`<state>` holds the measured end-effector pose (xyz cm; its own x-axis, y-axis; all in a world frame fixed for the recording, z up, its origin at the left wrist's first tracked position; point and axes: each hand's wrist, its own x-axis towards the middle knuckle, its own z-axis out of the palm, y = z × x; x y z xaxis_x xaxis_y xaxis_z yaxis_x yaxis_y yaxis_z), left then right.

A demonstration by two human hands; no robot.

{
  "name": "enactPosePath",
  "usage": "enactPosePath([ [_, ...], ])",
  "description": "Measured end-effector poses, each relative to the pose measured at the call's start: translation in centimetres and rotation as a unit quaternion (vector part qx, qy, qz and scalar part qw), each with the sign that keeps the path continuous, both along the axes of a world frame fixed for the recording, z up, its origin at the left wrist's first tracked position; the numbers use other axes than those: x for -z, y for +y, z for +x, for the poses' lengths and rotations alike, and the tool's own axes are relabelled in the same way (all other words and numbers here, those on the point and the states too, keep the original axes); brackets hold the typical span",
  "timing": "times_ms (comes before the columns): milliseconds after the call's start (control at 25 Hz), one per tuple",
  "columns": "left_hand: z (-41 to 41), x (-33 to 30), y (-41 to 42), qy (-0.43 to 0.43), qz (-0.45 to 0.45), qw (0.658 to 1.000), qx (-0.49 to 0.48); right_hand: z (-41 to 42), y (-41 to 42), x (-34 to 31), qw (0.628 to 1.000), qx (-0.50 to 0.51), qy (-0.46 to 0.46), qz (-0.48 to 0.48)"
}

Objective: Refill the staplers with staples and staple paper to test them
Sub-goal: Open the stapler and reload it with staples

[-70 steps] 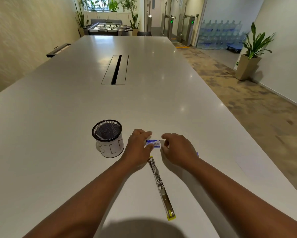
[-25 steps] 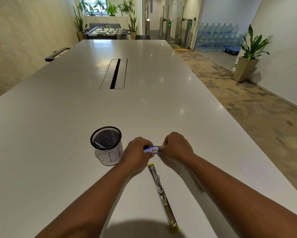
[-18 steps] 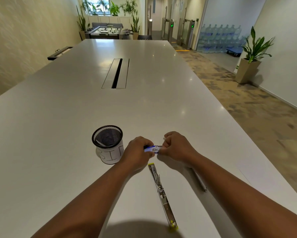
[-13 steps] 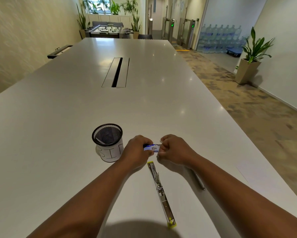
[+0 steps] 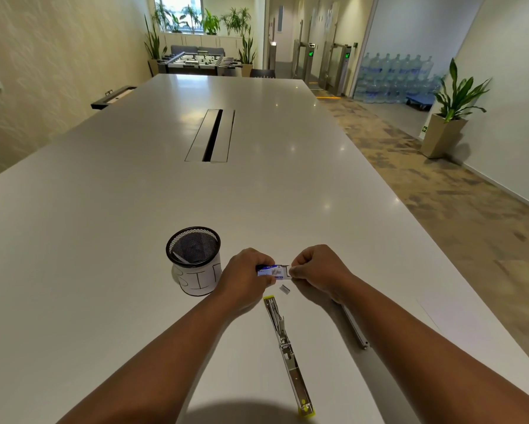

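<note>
Blue-and-white cardboard staple box point(image 5: 271, 270) gripped in left hand point(image 5: 246, 278), steadied for sliding open. Inner tray point(image 5: 285, 271) pinched by right hand point(image 5: 316, 270), drawn toward opened silver stapler point(image 5: 286, 350) on white surface point(image 5: 104, 240).

Both arms reach forward, side by side, over the table point(image 5: 104, 240). The left hand point(image 5: 245, 275) is curled, and its fingers point(image 5: 264, 264) pinch one end of a small box point(image 5: 271, 270). The right hand point(image 5: 316, 269) is curled too, and it pinches the other end. The two hands are close together, knuckles up.
</note>
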<state>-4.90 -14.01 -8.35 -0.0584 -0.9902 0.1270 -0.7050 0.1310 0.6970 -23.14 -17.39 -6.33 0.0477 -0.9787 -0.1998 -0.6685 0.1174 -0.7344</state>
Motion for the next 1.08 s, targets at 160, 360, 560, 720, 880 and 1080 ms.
enactPosePath([
  [160,0.1,0.4,0.2,0.026,-0.016,1.000,0.005,0.1,0.1,0.1,1.000,0.006,-0.026,0.012],
  [360,0.2,0.7,0.1,0.047,-0.021,0.999,0.006,0.6,0.0,-0.1,0.999,0.004,-0.027,0.019],
  [560,0.2,0.9,0.3,0.078,-0.016,0.997,0.006,0.9,0.1,-0.1,0.999,0.020,-0.012,0.027],
  [720,0.1,1.0,0.2,0.072,-0.024,0.997,0.010,0.7,0.0,-0.3,0.999,-0.005,-0.018,0.033],
  [880,-0.1,1.1,0.2,0.061,-0.036,0.997,0.012,0.5,0.1,-0.3,0.999,-0.010,-0.023,0.032],
  [1080,-0.1,1.1,0.2,0.051,-0.036,0.998,0.011,0.7,0.2,-0.5,0.999,-0.030,-0.022,0.023],
])
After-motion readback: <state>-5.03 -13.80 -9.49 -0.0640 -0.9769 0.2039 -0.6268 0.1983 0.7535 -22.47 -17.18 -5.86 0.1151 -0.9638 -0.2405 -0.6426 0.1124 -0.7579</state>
